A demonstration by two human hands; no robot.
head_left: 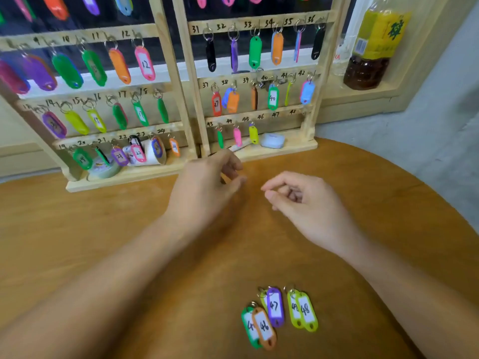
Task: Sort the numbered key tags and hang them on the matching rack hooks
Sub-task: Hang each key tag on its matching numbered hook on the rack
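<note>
Two wooden racks with numbered hooks stand at the back of the table, the left rack [166, 60] and the right rack [321, 81]. Most hooks carry coloured tags. Hooks 46, 47 and 48 [276, 115] on the right rack's bottom row are bare. Near the table's front edge lie loose tags: an orange 46 [264, 327] over a green one [250, 329], a purple 47 [275, 305], and two lime 48 tags [304, 310]. My left hand [207, 187] and right hand [303, 203] hover over the table middle, fingers loosely curled, holding nothing.
A big bottle with a yellow label [375, 45] stands on the ledge right of the racks. A tape roll [103, 167], a white roll [153, 151] and a small pale case [272, 140] sit on the rack bases. The round table's edge [414, 177] curves at right.
</note>
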